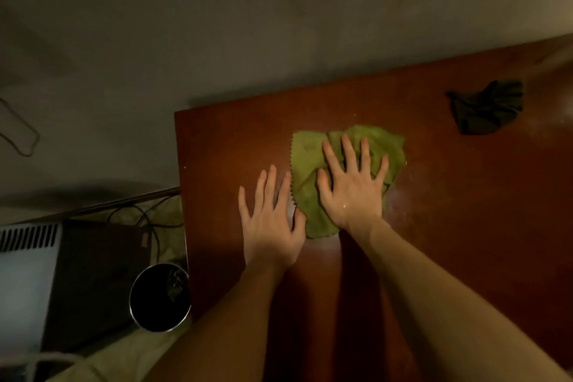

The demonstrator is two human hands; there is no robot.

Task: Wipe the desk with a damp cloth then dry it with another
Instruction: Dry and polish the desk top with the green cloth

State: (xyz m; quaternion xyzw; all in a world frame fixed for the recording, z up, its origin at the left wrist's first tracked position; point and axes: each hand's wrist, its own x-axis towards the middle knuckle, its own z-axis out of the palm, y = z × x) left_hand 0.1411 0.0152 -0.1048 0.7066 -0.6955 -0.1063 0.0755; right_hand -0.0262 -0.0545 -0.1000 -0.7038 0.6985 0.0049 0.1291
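Observation:
A light green cloth point(310, 164) lies spread on the brown wooden desk point(449, 211) near its left part. My right hand point(352, 183) presses flat on the cloth with its fingers straight and spread. My left hand point(271, 220) rests flat on the bare desk just left of the cloth, its thumb touching the cloth's zigzag edge. A dark crumpled cloth point(486, 108) sits apart at the desk's far right, untouched.
The desk's left edge runs past a round metal bin point(159, 298) on the floor. Beside it stand a dark box point(99, 273) with cables and a white ventilated appliance point(24, 257). A grey wall rises behind the desk's far edge.

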